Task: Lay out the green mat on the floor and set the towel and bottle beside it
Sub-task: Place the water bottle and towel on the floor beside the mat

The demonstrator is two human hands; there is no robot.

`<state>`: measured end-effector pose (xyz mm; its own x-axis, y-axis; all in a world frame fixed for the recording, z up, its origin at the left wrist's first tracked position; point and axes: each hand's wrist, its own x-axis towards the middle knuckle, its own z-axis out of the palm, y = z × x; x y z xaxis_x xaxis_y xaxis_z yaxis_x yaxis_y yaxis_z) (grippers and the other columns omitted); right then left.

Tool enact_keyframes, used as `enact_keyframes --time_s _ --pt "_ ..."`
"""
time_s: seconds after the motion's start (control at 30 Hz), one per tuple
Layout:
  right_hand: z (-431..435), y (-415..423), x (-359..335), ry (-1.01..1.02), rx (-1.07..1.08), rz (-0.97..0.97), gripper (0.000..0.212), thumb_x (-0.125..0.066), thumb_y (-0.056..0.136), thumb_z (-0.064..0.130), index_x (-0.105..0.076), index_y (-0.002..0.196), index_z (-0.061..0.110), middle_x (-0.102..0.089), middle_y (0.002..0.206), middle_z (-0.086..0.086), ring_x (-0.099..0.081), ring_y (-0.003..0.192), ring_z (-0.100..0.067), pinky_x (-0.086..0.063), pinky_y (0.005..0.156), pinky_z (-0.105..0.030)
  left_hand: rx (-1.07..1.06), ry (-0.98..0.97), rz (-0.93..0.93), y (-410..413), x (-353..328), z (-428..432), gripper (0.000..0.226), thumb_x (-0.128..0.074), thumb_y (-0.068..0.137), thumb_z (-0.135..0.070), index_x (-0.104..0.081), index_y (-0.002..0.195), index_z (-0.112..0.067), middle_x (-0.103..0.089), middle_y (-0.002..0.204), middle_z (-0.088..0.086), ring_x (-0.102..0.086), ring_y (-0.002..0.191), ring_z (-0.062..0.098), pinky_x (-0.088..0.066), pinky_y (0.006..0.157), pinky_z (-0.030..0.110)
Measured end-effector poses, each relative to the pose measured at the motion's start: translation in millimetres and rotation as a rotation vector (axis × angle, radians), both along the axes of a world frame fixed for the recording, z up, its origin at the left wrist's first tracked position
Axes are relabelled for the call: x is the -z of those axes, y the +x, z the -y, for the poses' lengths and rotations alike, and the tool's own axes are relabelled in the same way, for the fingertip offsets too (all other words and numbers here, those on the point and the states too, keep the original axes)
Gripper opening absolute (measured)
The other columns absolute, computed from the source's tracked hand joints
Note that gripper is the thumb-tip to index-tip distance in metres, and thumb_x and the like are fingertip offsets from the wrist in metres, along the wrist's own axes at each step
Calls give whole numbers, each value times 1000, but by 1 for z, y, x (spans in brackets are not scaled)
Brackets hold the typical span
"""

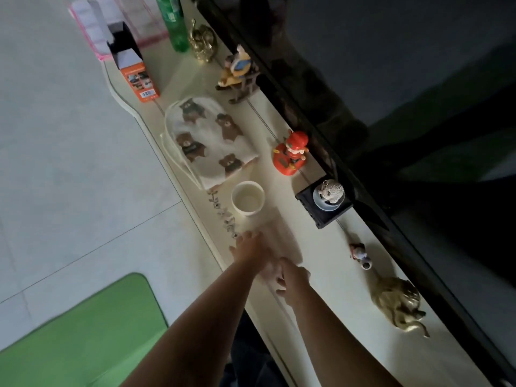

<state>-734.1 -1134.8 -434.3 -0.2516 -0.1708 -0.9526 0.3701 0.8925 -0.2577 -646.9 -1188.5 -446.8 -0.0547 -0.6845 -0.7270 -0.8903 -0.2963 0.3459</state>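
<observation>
Head cam: your left hand (248,251) has its fingers spread flat on the tan towel (282,233) on the worktop (329,275). Your right hand (291,277) curls at the towel's near edge, but it's too blurry to tell if it's gripping. The green mat (83,331) lies flat on the floor (69,163), and the green bottle (171,23) stands at the worktop's far end.

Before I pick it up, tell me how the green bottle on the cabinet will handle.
The green bottle stands tall and narrow, so a sideways nudge would probably tip it. Its round body would likely roll if laid down. Its glossy surface may be slippery; how full it is, I cannot tell.
</observation>
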Motion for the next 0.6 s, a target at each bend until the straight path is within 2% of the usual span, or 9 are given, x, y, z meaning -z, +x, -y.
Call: enact_keyframes --time_s 0.1,0.17,0.23,0.27,0.3,0.37,0.4,0.53,0.6 --pt "12 2 11 30 152 28 55 -64 86 18 -39 132 1 -56 121 -21 -58 91 -27 -49 75 -39 -6 -6 29 -3 5 5 48 -53 87 -30 -45 132 -18 -42 130 10 -38 124 33 -36 102 48" --pt "18 6 18 -6 249 92 41 -61 87 11 -44 124 3 -63 95 -19 -61 62 -22 -51 55 -30 -15 -24 48 -3 7 7 45 -49 87 -28 -46 131 -17 -41 128 13 -38 122 37 -37 101 48" --pt "21 9 18 -42 238 119 25 -56 87 6 -51 112 8 -63 63 -11 -55 34 -14 -46 38 -20 -22 -31 55 -2 9 8 41 -44 89 -29 -48 129 -17 -42 127 13 -39 119 37 -37 101 48" --pt "21 10 17 -51 237 133 23 -56 86 5 -53 109 9 -63 60 -9 -56 35 -13 -46 39 -20 -37 -21 53 -1 10 9 40 -42 90 -29 -49 128 -18 -43 127 13 -40 119 37 -38 101 48" --pt "21 11 15 -65 240 147 22 -57 86 6 -55 108 8 -65 65 -10 -62 46 -16 -49 44 -24 -66 -4 46 0 10 10 39 -40 91 -29 -50 127 -17 -44 127 13 -42 118 36 -38 101 47" --pt "21 10 11 -87 176 84 16 -60 84 10 -58 99 9 -67 85 -12 -64 74 -24 -53 66 -32 -175 51 12 2 9 11 37 -40 92 -29 -52 124 -15 -47 128 15 -45 118 36 -39 101 43" --pt "24 10 7 -100 99 11 10 -61 83 13 -59 92 10 -67 89 -11 -64 80 -25 -53 73 -34 -246 77 -18 5 6 12 37 -42 92 -30 -52 124 -13 -49 129 15 -46 119 35 -40 100 41" --pt "33 11 -24 -118 -191 -100 15 -57 86 21 -57 95 9 -65 93 -10 -62 93 -29 -50 91 -38 -422 126 -167 18 -16 9 45 -44 93 -31 -54 125 -1 -58 126 17 -55 115 33 -45 97 37" --pt "37 17 -44 -152 -337 -103 19 -55 89 26 -55 98 8 -60 91 -9 -59 92 -27 -48 88 -34 -494 128 -257 26 -36 4 45 -40 97 -31 -55 124 1 -60 123 19 -57 113 32 -46 97 38"
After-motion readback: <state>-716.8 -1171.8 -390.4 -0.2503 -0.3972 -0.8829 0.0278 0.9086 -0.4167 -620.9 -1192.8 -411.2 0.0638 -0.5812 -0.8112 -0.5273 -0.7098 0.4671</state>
